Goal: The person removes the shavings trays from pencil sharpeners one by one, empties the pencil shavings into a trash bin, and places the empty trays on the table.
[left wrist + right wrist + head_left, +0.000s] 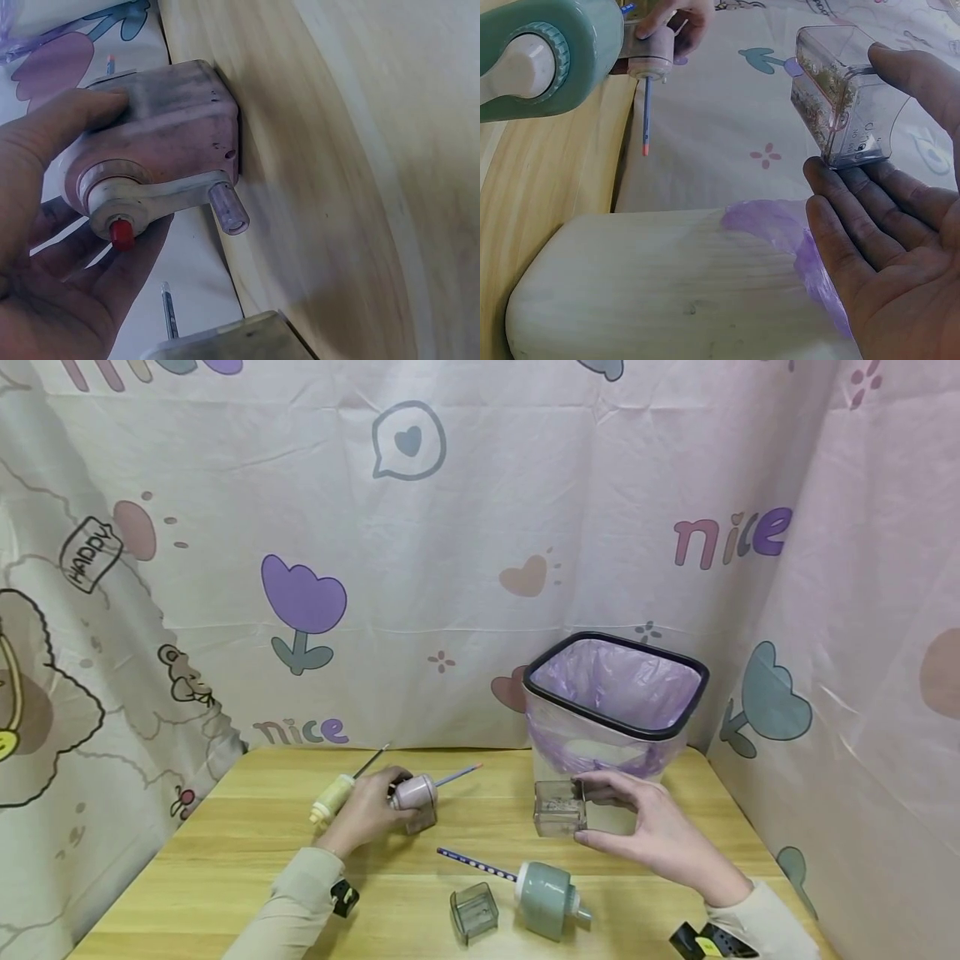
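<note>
My left hand point(369, 810) grips a pink hand-crank pencil sharpener point(415, 793), fingers and thumb around its body. A blue pencil point(459, 774) sticks out of it; its crank handle point(229, 208) shows in the left wrist view. On the right, my right hand point(652, 831) holds a clear shavings box point(560, 810) between thumb and fingers, in front of the bin. Pencil shavings point(829, 90) are visible inside the box. Between the hands, nearer the front, a green sharpener point(543, 899) lies on its side with a patterned pencil point(476, 863) in it.
Left of my left hand lies a yellow sharpener point(332, 799) with a dark pencil point(371, 762). A second clear box point(474, 912) rests beside the green sharpener. At the back right stands a bin point(617, 727) with a purple liner. A printed curtain point(435, 543) hangs behind the wooden table point(240, 835).
</note>
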Available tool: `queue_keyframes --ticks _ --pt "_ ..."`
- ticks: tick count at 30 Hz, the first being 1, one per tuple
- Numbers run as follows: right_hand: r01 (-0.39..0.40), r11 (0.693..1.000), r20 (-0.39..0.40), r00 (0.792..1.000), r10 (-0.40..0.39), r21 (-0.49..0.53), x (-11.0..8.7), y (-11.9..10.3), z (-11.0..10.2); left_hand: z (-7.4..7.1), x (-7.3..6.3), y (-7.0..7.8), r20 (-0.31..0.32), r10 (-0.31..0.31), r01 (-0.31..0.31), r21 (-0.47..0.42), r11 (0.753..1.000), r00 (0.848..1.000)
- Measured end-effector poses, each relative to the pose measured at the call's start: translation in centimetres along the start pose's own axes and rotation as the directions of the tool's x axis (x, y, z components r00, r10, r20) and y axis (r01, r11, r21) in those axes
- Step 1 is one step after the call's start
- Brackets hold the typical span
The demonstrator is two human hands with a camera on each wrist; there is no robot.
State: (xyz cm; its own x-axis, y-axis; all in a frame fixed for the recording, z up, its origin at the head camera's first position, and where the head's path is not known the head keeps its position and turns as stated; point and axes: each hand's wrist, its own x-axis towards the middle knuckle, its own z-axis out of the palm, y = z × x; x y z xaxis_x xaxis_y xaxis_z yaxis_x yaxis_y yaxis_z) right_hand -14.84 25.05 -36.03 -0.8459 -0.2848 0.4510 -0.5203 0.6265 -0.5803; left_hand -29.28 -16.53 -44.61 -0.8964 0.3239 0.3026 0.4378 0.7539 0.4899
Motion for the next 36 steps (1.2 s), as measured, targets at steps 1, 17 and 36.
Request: queue_keyframes --ticks 1,17,36 --pt "0.001 1.0 0.0 1.0 -0.001 -0.004 0.0 0.0 0.0 0.1 0.1 0.1 -0.002 0.001 -0.001 0.004 1.0 1.0" --pt "0.005 1.0 -0.021 1.0 -0.005 0.0 0.2 -0.7 -0.6 -0.7 0.8 1.5 0.074 0.031 -0.031 0.0 1.0 0.997" --pt "0.084 0.996 -0.076 0.994 -0.081 0.04 -0.1 -2.0 -3.3 -3.3 2.7 9.8 -0.01 0.188 -0.187 -0.151 0.971 0.982"
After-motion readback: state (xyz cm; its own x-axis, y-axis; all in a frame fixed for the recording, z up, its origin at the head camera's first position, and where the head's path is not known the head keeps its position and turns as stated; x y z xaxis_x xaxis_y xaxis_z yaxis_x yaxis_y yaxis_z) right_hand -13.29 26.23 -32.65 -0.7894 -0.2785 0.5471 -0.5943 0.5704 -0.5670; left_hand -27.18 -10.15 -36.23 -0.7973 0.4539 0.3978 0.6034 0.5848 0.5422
